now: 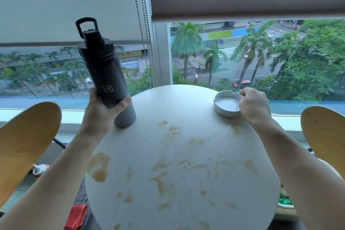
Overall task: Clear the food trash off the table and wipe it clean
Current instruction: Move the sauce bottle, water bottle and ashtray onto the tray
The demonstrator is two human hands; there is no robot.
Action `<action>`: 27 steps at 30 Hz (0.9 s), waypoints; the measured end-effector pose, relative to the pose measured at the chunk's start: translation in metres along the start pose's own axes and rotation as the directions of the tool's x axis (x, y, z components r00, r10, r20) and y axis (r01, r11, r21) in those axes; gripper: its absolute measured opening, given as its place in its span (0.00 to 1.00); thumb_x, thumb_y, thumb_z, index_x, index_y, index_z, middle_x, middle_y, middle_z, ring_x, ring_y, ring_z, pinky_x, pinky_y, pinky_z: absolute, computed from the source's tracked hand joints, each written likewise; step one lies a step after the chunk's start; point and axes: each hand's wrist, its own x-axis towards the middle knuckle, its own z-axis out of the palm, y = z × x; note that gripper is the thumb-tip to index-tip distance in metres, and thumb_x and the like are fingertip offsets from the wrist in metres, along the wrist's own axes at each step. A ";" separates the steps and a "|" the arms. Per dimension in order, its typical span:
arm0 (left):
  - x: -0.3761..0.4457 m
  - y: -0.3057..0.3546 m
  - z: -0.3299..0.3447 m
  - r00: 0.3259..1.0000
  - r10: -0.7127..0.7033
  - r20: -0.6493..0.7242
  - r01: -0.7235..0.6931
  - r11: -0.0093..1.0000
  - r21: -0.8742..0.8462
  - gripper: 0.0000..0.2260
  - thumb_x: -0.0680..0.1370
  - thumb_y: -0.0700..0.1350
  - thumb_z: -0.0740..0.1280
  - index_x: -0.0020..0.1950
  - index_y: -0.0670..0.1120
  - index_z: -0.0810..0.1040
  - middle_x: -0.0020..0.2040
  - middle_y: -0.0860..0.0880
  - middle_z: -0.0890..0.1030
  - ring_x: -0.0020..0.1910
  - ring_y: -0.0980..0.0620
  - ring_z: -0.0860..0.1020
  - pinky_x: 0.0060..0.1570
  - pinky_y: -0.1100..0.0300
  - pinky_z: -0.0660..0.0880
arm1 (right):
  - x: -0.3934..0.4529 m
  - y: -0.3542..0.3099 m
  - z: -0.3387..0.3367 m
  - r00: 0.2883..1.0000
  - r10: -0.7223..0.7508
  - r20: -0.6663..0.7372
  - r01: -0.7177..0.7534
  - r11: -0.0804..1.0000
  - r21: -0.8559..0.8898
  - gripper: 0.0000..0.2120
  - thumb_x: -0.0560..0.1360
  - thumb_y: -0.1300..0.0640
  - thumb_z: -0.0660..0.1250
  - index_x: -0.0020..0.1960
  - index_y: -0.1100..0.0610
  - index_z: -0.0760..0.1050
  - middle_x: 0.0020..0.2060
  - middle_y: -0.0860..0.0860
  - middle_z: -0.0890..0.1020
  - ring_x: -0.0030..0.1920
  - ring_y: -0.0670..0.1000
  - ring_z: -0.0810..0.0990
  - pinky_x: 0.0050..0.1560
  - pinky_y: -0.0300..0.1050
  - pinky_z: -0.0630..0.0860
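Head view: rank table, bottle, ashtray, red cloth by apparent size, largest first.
1. table
2. bottle, gripped by the left hand
3. ashtray, pinched at its rim by the right hand

The red cloth is partly cut off by the table and frame edge, so its rank against the ashtray is unsure.

Single head-worn wide-angle view, looking forward and down, close over round table [186, 155], facing window [242, 52]

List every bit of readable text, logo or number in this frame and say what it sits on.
"A" in a square outline: on the black bottle held by the left hand.
Yellow street sign outside the window: too blurred to read.
Ashtray, table: no text.
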 end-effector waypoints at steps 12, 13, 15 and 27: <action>-0.004 0.007 -0.005 0.999 -0.012 0.035 0.014 0.997 -0.072 0.36 0.62 0.63 0.78 0.65 0.53 0.70 0.57 0.57 0.83 0.56 0.53 0.81 0.57 0.47 0.78 | -0.018 -0.049 -0.008 0.992 -0.123 0.015 0.122 0.992 0.035 0.10 0.75 0.64 0.61 0.47 0.62 0.82 0.45 0.65 0.83 0.48 0.67 0.79 0.49 0.52 0.75; -0.004 0.007 -0.006 0.999 -0.008 0.042 0.011 0.997 -0.078 0.36 0.62 0.63 0.78 0.65 0.53 0.70 0.57 0.57 0.83 0.56 0.53 0.82 0.58 0.46 0.78 | -0.021 -0.055 -0.008 0.989 -0.145 0.014 0.144 0.989 0.038 0.10 0.74 0.64 0.62 0.48 0.63 0.82 0.45 0.65 0.83 0.48 0.67 0.79 0.50 0.52 0.77; -0.003 0.007 -0.009 0.998 -0.002 0.060 0.007 0.996 -0.092 0.35 0.63 0.61 0.79 0.65 0.54 0.71 0.58 0.56 0.83 0.56 0.53 0.82 0.59 0.44 0.78 | -0.027 -0.067 -0.008 0.984 -0.176 0.005 0.175 0.984 0.044 0.11 0.74 0.64 0.62 0.49 0.63 0.82 0.47 0.65 0.84 0.50 0.67 0.79 0.51 0.54 0.78; -0.009 -0.009 -0.051 0.989 0.023 0.147 0.014 0.968 -0.251 0.34 0.66 0.51 0.81 0.68 0.51 0.72 0.59 0.52 0.83 0.59 0.50 0.82 0.61 0.43 0.78 | -0.065 -0.136 0.011 0.961 -0.269 0.071 0.255 0.953 0.164 0.14 0.77 0.60 0.64 0.59 0.54 0.83 0.51 0.58 0.86 0.52 0.61 0.82 0.49 0.45 0.73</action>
